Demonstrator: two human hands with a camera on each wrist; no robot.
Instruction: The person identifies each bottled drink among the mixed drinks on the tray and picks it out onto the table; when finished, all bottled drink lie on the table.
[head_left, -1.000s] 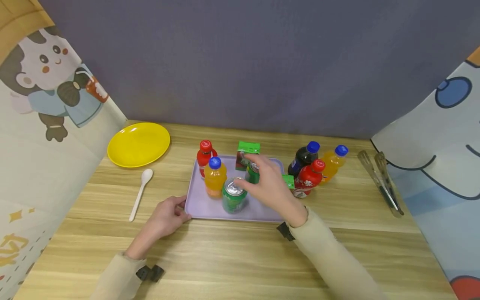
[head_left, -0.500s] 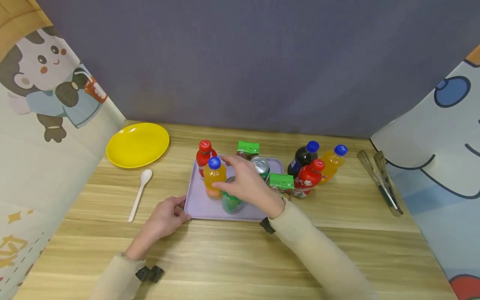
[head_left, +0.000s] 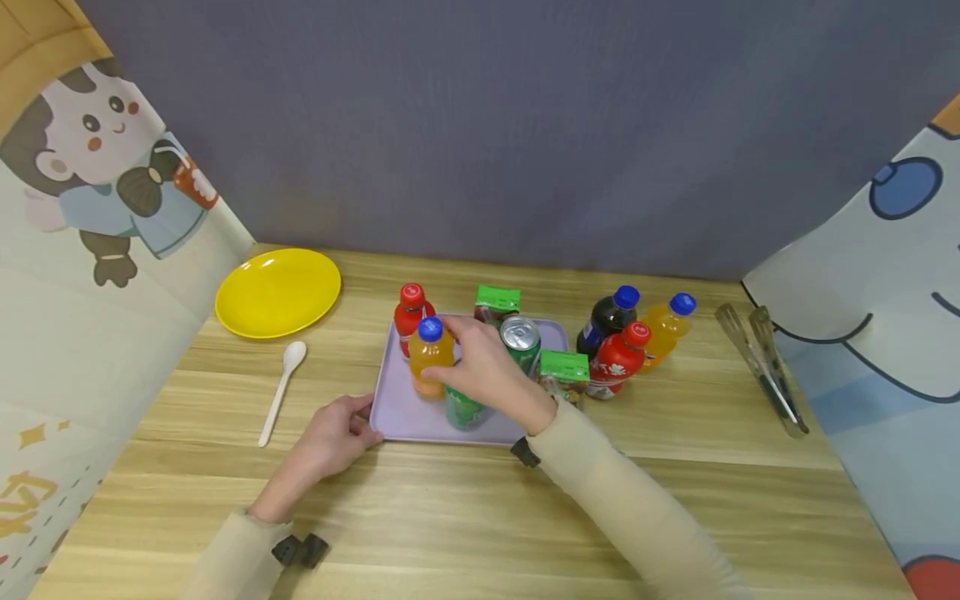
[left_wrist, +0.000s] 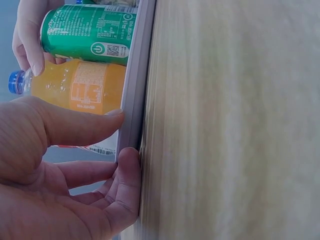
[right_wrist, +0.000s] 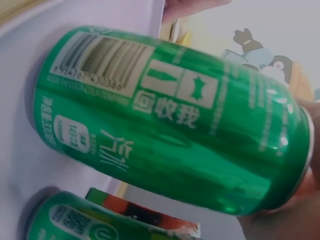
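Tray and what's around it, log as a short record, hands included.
Left hand: holds tray at near left corner
Right hand: around orange bottle; grip firmness unclear
Also on tray: red bottle, near can, far can
By far can: back box, front box
Right of tray: dark bottle, second red bottle, second orange bottle
Left of tray: plate, spoon
Far right: tongs

The front can (head_left: 462, 410) is crowding the orange bottle (head_left: 427, 357) on the right, while the red bottle (head_left: 410, 312) is standing just behind. Farther right, the rear can (head_left: 521, 337) and near juice box (head_left: 564, 367) are obstructing low passage. Bare tray (head_left: 405, 421) is leaving room front-left; the left hand (head_left: 337, 435) is occupying that corner.
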